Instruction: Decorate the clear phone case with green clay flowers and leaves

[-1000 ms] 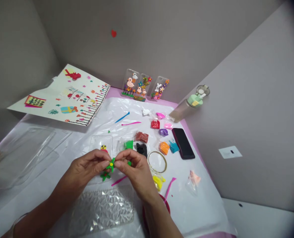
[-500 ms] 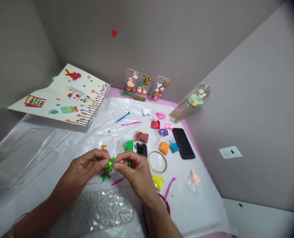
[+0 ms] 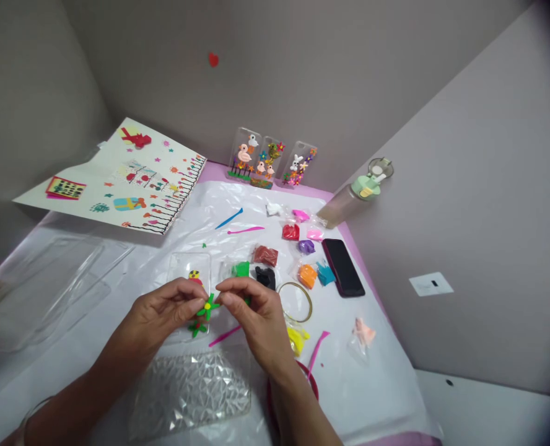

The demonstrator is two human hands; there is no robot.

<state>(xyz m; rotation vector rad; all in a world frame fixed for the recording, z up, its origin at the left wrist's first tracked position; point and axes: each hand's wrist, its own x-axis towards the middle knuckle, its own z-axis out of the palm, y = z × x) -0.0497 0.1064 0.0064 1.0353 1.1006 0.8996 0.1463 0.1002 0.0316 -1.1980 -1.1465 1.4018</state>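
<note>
A green clay flower with a yellow centre is pinched in the closed fingers of the left hand, above a clear phone case on the counter. The curled right hand is just beside it; whether it grips, I cannot tell.

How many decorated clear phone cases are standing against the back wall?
3: a clear plastic case with pink clay birds at left, a clear plastic case with clay flowers in the middle, a clear plastic case with a white clay rabbit at right.
</note>
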